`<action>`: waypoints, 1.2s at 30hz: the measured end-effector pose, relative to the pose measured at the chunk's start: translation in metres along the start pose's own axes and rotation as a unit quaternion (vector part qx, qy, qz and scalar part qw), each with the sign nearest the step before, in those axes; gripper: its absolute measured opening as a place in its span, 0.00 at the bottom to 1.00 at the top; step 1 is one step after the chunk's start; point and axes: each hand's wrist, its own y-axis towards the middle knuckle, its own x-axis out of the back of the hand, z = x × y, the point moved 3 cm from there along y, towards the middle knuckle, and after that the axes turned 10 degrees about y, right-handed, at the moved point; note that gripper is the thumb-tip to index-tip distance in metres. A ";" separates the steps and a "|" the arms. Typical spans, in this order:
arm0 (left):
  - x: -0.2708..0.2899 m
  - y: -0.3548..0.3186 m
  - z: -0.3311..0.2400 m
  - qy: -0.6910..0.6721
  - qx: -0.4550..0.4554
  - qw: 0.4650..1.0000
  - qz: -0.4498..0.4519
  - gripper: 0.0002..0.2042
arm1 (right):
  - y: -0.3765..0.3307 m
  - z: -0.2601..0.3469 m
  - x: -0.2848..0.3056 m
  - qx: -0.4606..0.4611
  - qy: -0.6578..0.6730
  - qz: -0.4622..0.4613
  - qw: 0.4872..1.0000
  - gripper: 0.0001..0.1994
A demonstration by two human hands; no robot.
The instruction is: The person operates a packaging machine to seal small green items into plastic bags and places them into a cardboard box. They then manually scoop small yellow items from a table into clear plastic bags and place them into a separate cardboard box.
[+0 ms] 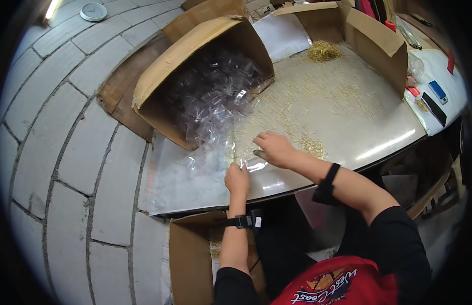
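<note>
My left hand point(237, 179) rests near the table's front edge, its fingers closed on a small clear plastic piece point(252, 165). My right hand point(274, 148) lies just beyond it, fingers spread and pressing on the same clear piece and the tabletop. A pile of small gold-coloured metal parts point(312, 146) sits right of my right hand. Clear plastic pieces point(210, 107) spill out of a tipped cardboard box point(159, 76) towards my hands.
The white table point(348, 132) carries scattered gold parts, a second gold pile point(323, 51) and another open cardboard box point(378, 46) at the back right. A blue object point(438, 91) and a black object point(434, 108) lie at the right edge. A cardboard box point(187, 254) stands below the table.
</note>
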 end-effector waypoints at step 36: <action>0.028 -0.083 -0.019 -0.677 0.063 0.623 0.386 0.20 | -0.056 0.020 0.018 -0.183 0.399 0.173 0.882 0.14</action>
